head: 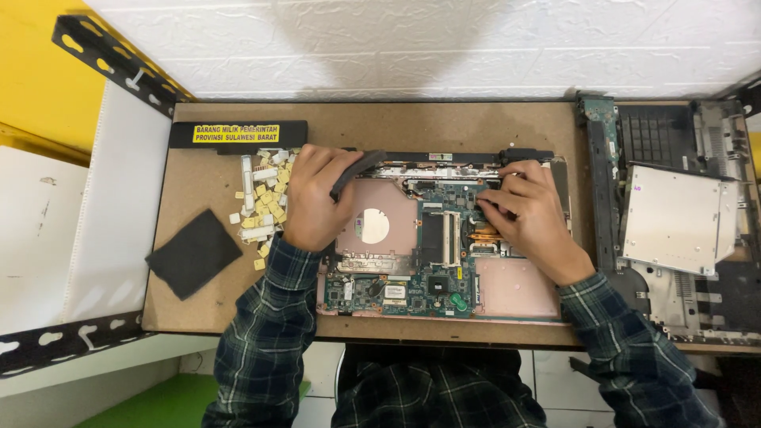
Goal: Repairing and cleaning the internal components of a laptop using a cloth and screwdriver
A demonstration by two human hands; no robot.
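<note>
An opened laptop base (507, 289) with its green circuit board (412, 289) exposed lies in the middle of the brown board table (214, 309). My left hand (313, 202) rests on the laptop's left edge and grips a dark curved strip (357, 170) that lifts off the top left corner. My right hand (527, 214) lies on the upper right of the circuit board, fingers curled and pressing on a part near the copper heat pipe (482, 234). What the right fingers pinch is hidden.
A pile of small pale key pieces (265, 198) lies left of the laptop, a long black battery pack (238, 133) behind it. A dark square pad (194, 252) sits at front left. A stripped laptop shell with a silver drive (674, 218) fills the right side.
</note>
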